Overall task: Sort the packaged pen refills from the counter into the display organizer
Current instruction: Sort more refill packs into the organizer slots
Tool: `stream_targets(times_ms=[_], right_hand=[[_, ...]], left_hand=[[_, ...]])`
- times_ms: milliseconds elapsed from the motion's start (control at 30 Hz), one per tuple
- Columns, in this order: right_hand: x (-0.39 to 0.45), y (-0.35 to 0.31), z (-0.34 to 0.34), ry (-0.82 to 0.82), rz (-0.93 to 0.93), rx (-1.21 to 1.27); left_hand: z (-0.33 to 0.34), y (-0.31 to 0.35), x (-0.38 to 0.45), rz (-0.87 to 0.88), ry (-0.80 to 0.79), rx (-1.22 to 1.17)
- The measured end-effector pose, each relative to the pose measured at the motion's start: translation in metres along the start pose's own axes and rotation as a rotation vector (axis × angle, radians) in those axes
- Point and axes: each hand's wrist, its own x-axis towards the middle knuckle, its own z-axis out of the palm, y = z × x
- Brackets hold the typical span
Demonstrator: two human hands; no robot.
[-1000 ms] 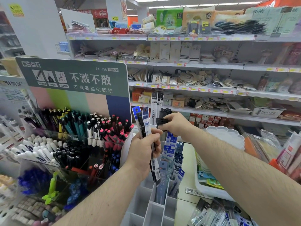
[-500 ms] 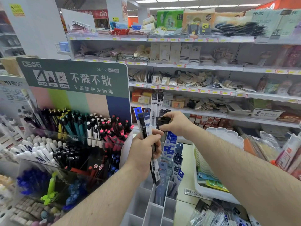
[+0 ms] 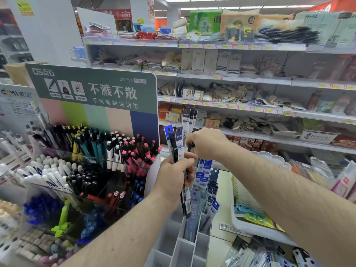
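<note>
Two hands: the left hand grips about three refill packs; the right hand pinches one. Three black-topped packs stand behind.

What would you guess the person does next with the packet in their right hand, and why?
Probably lower it into an organizer slot. The right hand pinches one dark packet beside the bundle that the left hand grips, directly above slots already holding refills.

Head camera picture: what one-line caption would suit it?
Left hand grips a bundle of packaged pen refills above the grey display organizer while the right hand pinches one pack.
</note>
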Motion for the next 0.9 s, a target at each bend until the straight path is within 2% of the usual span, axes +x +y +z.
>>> stream_targets(times_ms=[167, 267, 367, 700, 767, 900], right_hand=[[0.004, 0.001, 0.007, 0.033, 0.069, 0.099], [0.005, 0.003, 0.016, 0.109, 0.064, -0.007], [0.005, 0.005, 0.023, 0.149, 0.073, -0.011], [0.006, 0.01, 0.036, 0.112, 0.058, 0.107], [0.002, 0.014, 0.027, 0.11, 0.075, 0.189], [-0.014, 0.032, 0.015, 0.253, 0.216, 0.649]], left_hand=[[0.0, 0.0, 0.001, 0.002, -0.012, 0.002], [-0.001, -0.001, 0.001, 0.014, -0.016, 0.023], [-0.001, -0.001, 0.002, 0.015, -0.014, 0.023], [-0.001, -0.002, 0.001, 0.01, -0.009, 0.001], [-0.001, -0.001, 0.001, 0.013, -0.006, 0.003], [-0.001, 0.0, 0.001, 0.022, -0.004, 0.016]])
